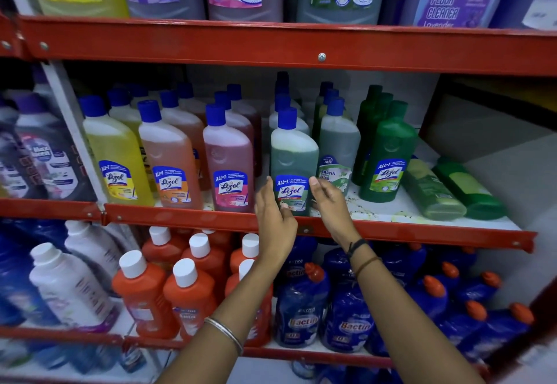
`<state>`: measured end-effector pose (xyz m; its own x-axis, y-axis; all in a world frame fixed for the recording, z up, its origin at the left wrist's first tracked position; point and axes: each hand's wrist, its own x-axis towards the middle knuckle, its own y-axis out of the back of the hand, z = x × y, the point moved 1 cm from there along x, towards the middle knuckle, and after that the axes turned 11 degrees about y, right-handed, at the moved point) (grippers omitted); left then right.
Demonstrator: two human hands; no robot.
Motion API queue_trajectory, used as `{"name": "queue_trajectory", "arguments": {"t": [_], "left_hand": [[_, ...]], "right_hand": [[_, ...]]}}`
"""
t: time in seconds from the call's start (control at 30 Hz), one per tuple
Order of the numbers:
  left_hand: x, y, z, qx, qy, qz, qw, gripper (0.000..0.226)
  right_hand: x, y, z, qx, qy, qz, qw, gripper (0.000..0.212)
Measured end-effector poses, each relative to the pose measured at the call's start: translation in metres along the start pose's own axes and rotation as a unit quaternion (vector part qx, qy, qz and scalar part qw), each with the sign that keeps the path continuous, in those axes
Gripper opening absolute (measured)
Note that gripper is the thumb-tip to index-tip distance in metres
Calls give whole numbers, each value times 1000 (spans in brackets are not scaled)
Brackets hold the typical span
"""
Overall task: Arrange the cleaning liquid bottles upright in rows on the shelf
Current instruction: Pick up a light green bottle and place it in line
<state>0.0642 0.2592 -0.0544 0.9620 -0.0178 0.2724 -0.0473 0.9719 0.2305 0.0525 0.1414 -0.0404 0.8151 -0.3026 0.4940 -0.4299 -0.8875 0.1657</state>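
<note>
Red shelf (180, 216), rows mostly upright. Green bottle (294, 154) stood at the front lip, left hand (272, 218) and right hand (331, 206) open either side, apparently just off it. Square it gently; neighbours sat close. Two lying bottles (452, 187) sat right, free room beyond.

Two bare forearms, no sleeves in view, jewellery at both wrists.

The left hand (275, 218) has a thin silver-coloured metal bangle (224, 333) sitting well down the forearm, toward 6 o'clock from the hand. The right hand (331, 206) has a dark cord band (356, 246) at the wrist and, just below it toward 5 o'clock, a thinner brown thread (367, 264).
</note>
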Motion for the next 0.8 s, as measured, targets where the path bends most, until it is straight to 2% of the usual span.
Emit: {"name": "queue_trajectory", "arguments": {"t": [0.07,0.17,0.27,0.37,0.47,0.57,0.67,0.77,0.8], "left_hand": [[-7,0,6,-2,-42,32,999,60],[-22,-7,24,-15,-151,67,986,45],[-37,-31,48,-23,-228,1,973,33],[-43,-71,70,-28,-252,-70,965,32],[-45,-121,84,-20,-205,-159,965,31],[-44,-165,90,19,-106,-238,965,32],[-38,-204,96,74,12,-292,953,36],[-31,-236,103,98,61,-309,944,33],[-29,-244,105,106,69,-312,942,30]], "right_hand": [[-5,2,-2,-17,11,9,1000,31],[-16,20,-8,-42,44,54,997,34],[-23,62,-16,-45,82,103,990,19],[-23,117,-20,-76,85,158,981,20],[-18,175,-14,-148,62,195,968,23],[-8,219,0,-220,2,203,954,25],[7,248,14,-283,-54,147,946,11],[26,262,28,-338,-100,74,933,12],[33,264,33,-362,-118,56,923,21]]}}
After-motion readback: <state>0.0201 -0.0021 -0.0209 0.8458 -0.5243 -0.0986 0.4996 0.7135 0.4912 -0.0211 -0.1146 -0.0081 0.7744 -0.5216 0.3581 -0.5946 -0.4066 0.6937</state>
